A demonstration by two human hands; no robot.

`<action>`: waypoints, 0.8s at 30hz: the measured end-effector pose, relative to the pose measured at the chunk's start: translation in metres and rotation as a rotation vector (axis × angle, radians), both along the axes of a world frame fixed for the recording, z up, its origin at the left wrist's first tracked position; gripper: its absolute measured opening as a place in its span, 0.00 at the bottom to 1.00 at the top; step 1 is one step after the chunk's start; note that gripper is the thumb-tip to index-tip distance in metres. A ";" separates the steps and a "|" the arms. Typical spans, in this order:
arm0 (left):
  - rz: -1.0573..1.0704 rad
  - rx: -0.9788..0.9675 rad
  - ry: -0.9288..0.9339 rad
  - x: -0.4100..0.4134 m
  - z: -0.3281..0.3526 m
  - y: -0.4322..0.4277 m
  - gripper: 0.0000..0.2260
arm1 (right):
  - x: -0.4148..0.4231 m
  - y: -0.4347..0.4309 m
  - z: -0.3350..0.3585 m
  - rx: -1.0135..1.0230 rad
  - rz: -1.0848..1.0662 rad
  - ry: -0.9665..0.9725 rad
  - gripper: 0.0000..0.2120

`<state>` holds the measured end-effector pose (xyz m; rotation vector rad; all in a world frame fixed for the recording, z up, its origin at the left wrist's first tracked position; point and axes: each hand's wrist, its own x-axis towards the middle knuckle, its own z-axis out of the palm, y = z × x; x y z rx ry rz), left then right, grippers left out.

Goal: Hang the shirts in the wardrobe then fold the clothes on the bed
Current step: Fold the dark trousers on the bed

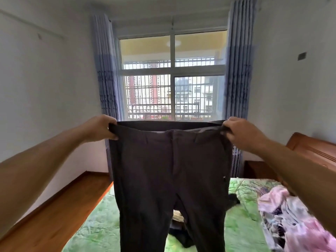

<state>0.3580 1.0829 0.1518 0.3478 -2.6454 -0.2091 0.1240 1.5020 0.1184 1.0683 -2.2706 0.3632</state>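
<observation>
Two corners of the dark trousers' (169, 171) waistband were gripped, one by each hand, left hand (101, 129) and right hand (241, 132) level at mid-frame, legs hung straight down over the bed (94, 220).

Trousers (171, 179) hang before the window (172, 75), above the bed (98, 219); headboard (312, 150) right.

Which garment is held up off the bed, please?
The dark grey trousers, waistband gripped by left hand and right hand; the pink garment lies on the bed.
</observation>
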 end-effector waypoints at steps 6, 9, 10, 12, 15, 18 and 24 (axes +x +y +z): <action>-0.059 0.148 -0.033 0.008 -0.006 -0.003 0.08 | -0.003 0.011 -0.003 -0.190 0.182 -0.122 0.05; -0.098 0.296 0.028 0.010 -0.006 -0.007 0.07 | 0.000 0.012 0.000 -0.249 0.217 -0.207 0.06; -0.119 0.371 0.050 0.011 -0.006 -0.008 0.06 | 0.001 0.013 0.002 -0.272 0.223 -0.214 0.05; -0.163 0.494 0.105 0.014 -0.007 -0.008 0.05 | 0.001 0.015 0.004 -0.293 0.217 -0.194 0.03; -0.196 0.573 0.185 0.020 -0.008 -0.007 0.06 | -0.001 0.020 0.005 -0.220 0.177 -0.153 0.04; -0.216 0.580 0.186 0.027 -0.010 -0.007 0.07 | -0.002 0.030 0.000 0.013 0.135 -0.132 0.09; -0.249 0.641 0.179 0.031 -0.017 -0.003 0.06 | 0.001 0.032 -0.005 -0.166 0.196 -0.276 0.14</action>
